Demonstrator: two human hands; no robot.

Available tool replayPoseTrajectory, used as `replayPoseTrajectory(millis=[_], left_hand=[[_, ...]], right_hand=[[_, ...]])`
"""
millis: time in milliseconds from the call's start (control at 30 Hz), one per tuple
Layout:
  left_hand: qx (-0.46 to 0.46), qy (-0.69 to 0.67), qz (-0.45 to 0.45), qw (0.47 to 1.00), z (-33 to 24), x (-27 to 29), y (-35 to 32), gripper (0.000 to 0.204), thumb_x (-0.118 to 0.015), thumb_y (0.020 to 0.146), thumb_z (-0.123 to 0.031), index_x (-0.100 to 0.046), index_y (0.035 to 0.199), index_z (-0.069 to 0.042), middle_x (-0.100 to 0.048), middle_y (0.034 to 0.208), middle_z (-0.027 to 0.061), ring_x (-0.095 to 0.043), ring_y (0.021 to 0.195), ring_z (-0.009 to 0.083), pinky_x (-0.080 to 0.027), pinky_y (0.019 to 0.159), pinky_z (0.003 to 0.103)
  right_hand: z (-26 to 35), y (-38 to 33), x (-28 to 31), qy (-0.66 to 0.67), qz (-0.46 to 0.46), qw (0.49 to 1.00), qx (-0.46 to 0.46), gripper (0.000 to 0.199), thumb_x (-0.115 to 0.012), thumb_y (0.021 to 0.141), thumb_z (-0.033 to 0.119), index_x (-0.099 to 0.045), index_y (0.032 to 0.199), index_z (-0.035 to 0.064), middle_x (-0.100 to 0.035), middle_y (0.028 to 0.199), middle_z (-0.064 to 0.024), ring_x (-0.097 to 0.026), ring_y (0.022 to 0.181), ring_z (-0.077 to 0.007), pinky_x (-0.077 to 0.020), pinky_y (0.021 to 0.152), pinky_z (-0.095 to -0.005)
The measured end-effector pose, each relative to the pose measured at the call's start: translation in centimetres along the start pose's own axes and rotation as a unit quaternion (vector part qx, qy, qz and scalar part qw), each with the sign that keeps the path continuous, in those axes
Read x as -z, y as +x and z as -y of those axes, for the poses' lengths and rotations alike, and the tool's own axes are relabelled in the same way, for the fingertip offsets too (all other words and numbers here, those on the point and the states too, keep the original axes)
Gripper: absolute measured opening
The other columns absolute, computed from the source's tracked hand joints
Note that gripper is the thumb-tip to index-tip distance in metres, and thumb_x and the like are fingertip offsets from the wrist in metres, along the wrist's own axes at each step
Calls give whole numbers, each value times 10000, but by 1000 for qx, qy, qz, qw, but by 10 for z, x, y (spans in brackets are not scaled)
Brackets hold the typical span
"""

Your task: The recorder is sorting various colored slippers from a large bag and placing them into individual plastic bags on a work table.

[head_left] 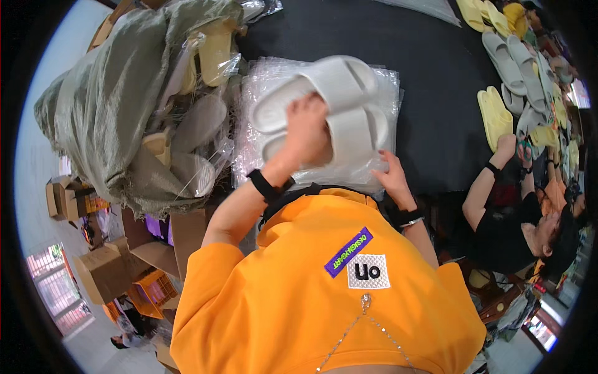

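Note:
My left hand (308,134) is closed around the inner edges of a pair of light grey slide sandals (352,78), and its fingertips are partly hidden. The two slides lie side by side, straps toward the right, over a stack of clear plastic bags (249,159). Slight blur shows on the hand and the slides. At the stack's near right corner is my right hand (395,181), thumb and forefinger apart, touching or close to the bags' edge. I cannot make out any bag between those fingers.
A big woven sack (118,93) on the left spills bagged yellow and grey slides. Cardboard boxes (99,274) and an orange crate (152,293) stand below it. Across the black table (430,124), a person in black (514,230) holds a yellow slide (495,115) near more slides.

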State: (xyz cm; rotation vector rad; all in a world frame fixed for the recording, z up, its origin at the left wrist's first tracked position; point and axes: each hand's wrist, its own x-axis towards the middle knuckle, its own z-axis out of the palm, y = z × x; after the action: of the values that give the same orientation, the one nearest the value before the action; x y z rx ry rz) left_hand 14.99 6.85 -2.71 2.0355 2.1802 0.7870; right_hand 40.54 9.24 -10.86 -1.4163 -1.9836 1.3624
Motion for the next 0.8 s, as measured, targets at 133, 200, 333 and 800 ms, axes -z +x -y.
replayPoseTrajectory(millis=[133, 200, 333, 800], left_hand=[[-53, -72, 83, 993, -10, -42, -43, 372, -500, 650, -37, -520, 1021, -40, -507, 1142, 98, -385, 1167, 266, -279, 952, 419], [-45, -69, 88, 993, 22, -58, -50, 388, -501, 649, -35, -519, 1037, -49, -507, 1142, 93, -384, 1168, 265, -273, 956, 413], [-82, -46, 68, 993, 58, -57, -66, 441, -504, 640, -30, -519, 1078, -74, -508, 1147, 81, -380, 1173, 266, -267, 944, 410], [-81, -13, -7, 997, 1, -52, 28, 281, -493, 649, -26, -563, 921, -33, -555, 1051, 109, -432, 1120, 272, -311, 902, 438]], right_hand=[[-38, 3, -9, 102, -16, 994, -17, 432, -588, 696, 50, -502, 1112, -29, -571, 932, -145, -561, 804, -225, -446, 681, -286], [-3, 4, -7, 168, -24, 982, -86, 306, -559, 730, 11, -552, 1034, -32, -586, 756, -44, -511, 593, -105, -413, 542, -240], [-26, 10, -8, 193, -60, 974, -103, 264, -580, 742, 18, -581, 1005, 0, -573, 773, -22, -502, 590, -98, -415, 541, -239], [-11, -11, -18, -365, -121, 908, 165, 502, -582, 745, 423, -543, 1130, 102, -346, 1303, -170, -253, 1235, -376, -201, 941, -582]])
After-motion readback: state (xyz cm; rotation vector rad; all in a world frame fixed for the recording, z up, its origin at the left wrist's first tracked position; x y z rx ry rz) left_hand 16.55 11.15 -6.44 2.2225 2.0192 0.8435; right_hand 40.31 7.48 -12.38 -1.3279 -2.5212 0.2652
